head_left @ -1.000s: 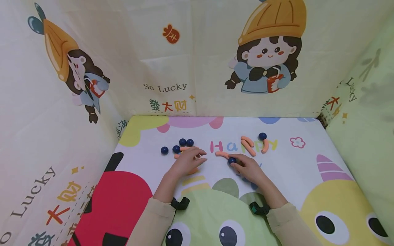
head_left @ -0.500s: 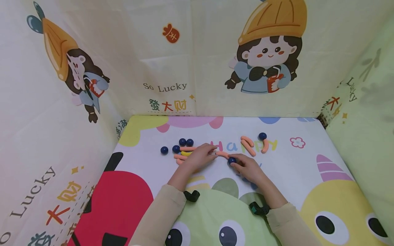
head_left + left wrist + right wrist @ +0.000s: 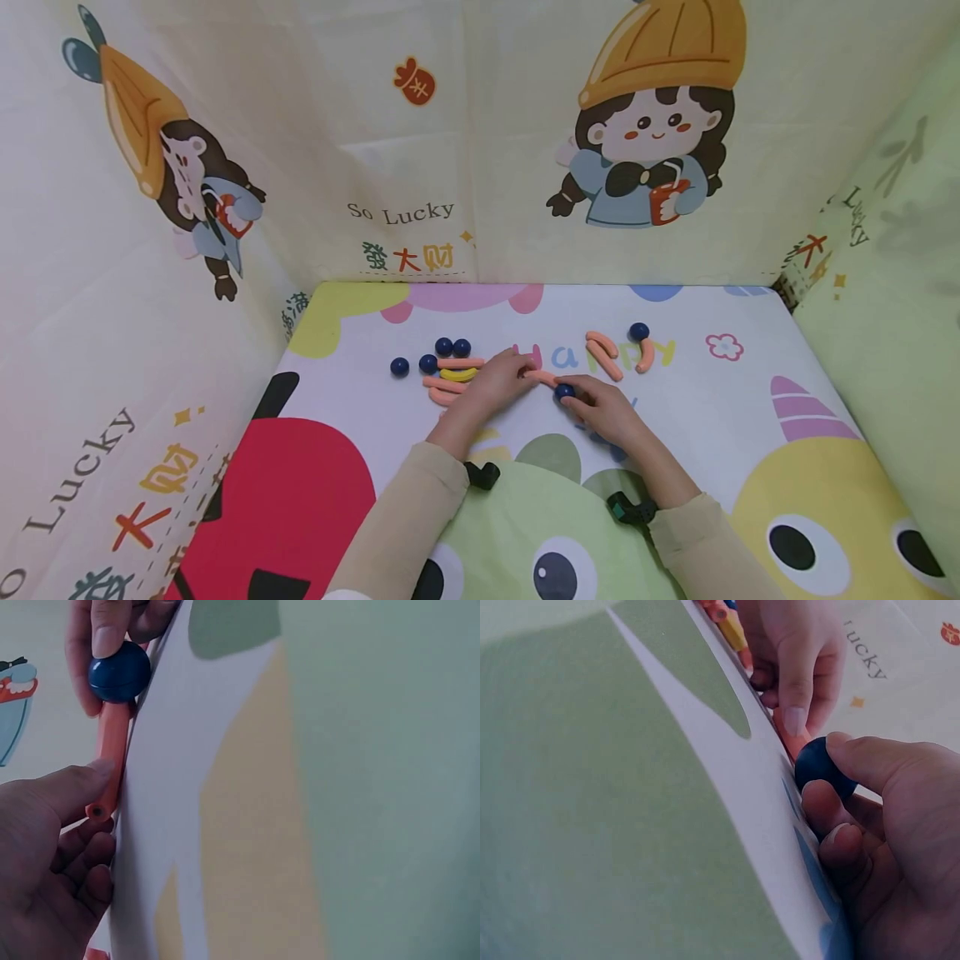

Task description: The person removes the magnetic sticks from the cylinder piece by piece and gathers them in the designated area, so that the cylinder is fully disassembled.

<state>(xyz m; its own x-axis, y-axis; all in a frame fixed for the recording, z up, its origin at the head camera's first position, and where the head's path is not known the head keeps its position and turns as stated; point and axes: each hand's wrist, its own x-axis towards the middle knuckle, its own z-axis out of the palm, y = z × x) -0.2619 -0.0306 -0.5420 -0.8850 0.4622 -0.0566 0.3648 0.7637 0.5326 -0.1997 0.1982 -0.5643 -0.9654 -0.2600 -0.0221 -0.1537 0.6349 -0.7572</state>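
Note:
My left hand pinches one end of a salmon-pink, slightly curved stick. A small hole shows in that stick's end in the left wrist view, where the thumb lies along its side. At the other end, a glossy dark blue ball meets the stick. Thumb and fingers of my right hand hold this ball, seen also as a blue ball in the right wrist view. Stick and ball are low over the printed mat.
Left of the hands lie several blue balls, pink sticks and a yellow curved stick, partly behind the left hand. Farther right are two pink sticks and another pink stick touching a blue ball. Fabric walls surround the mat.
My left hand has moved right from the left-hand pieces to the pink stick and now pinches its end. The right hand has stayed on the blue ball.

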